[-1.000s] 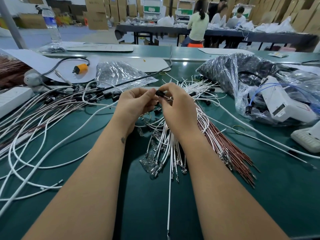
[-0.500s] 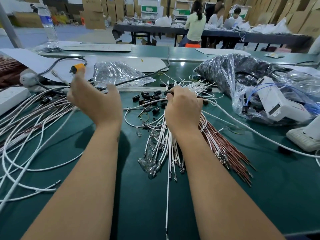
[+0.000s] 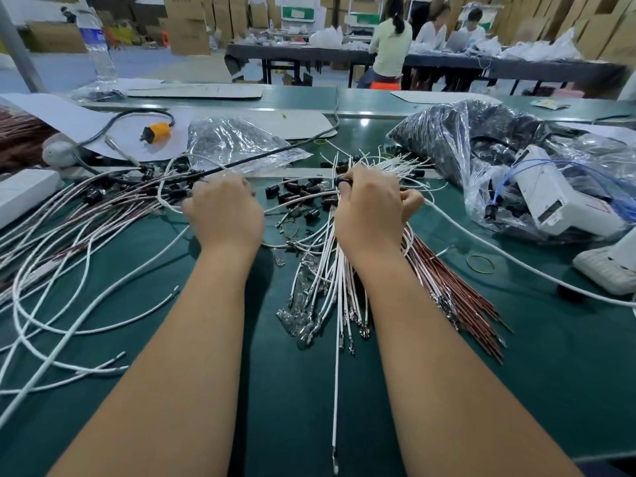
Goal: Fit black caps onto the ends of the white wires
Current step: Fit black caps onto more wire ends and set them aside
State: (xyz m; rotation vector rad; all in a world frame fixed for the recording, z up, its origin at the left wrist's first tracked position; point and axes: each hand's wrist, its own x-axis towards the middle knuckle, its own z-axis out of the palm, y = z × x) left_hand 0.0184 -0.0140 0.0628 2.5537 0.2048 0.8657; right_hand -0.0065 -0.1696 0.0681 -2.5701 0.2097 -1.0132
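My right hand (image 3: 371,211) lies on a bundle of white wires (image 3: 339,284) that fans out on the green table; its thumb and forefinger pinch a black cap (image 3: 342,182). Several loose black caps (image 3: 303,196) are scattered just left of it. My left hand (image 3: 223,215) hovers palm down between those caps and a heap of long white wires with black caps fitted (image 3: 89,208) on the left. Its fingers curl downward out of sight, so I cannot tell whether it holds anything.
Red-brown wires (image 3: 457,301) lie right of the bundle. A clear bag of black parts (image 3: 237,139) sits behind my left hand, and a bigger bag (image 3: 481,142) with a white device (image 3: 550,197) is at right. A yellow plug (image 3: 156,132) and a power strip (image 3: 24,194) are at left.
My hands parted from the centre; my left hand swung out to the left heap, then came back toward the loose caps and sank lower. My right hand stayed on the bundle.
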